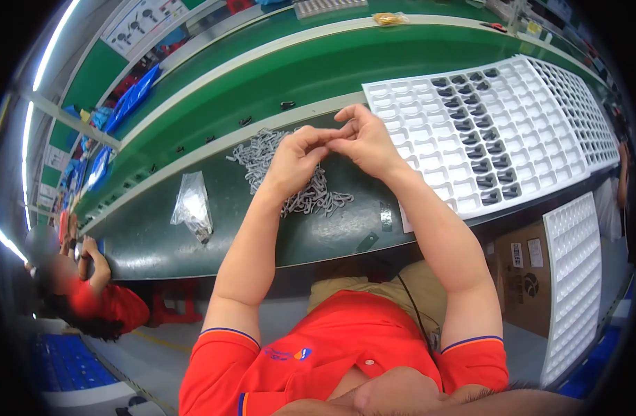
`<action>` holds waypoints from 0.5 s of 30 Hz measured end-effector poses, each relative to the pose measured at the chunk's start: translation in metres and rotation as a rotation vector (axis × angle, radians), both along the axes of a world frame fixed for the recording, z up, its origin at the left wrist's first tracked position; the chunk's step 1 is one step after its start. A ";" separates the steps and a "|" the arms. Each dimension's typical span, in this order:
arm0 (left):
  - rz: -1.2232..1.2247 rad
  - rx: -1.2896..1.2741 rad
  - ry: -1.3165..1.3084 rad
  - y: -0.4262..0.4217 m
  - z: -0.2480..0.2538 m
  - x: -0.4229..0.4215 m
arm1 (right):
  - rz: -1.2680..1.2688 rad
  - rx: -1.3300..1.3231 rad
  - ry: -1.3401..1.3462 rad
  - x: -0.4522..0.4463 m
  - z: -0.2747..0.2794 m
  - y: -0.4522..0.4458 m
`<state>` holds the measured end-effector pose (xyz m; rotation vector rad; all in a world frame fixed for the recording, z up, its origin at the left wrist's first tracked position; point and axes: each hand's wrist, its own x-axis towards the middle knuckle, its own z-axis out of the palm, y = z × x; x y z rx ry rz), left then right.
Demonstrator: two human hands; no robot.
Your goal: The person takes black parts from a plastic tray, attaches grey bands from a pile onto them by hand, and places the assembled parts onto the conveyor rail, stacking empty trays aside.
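My left hand [295,161] and my right hand [368,144] meet above the green work table [262,239], fingertips pinched together. Whatever they hold, if anything, is hidden by the fingers. Beneath and beside my left hand lies a heap of small grey hook-shaped parts [254,158], partly covered by that hand. To the right of my right hand is a white pocketed tray [418,128], with rows of small black parts [478,149] in its middle pockets.
A clear plastic bag [192,202] lies left of the heap. Several black parts [245,120] sit along the green conveyor [214,104]. A second white tray [574,114] adjoins the first; another tray [573,284] leans by a cardboard box [522,305]. A person in red [106,301] sits at left.
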<state>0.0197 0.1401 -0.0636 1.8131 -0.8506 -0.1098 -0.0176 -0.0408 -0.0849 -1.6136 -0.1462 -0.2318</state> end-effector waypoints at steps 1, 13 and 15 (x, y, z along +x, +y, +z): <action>-0.020 0.011 0.054 -0.001 0.003 0.001 | -0.019 0.015 -0.010 0.000 0.001 0.000; 0.319 0.298 -0.296 -0.077 -0.013 0.138 | -0.366 -0.055 -0.043 0.007 0.003 -0.011; 0.349 0.326 -0.363 -0.082 -0.021 0.154 | -0.388 -0.054 -0.032 0.008 0.001 -0.013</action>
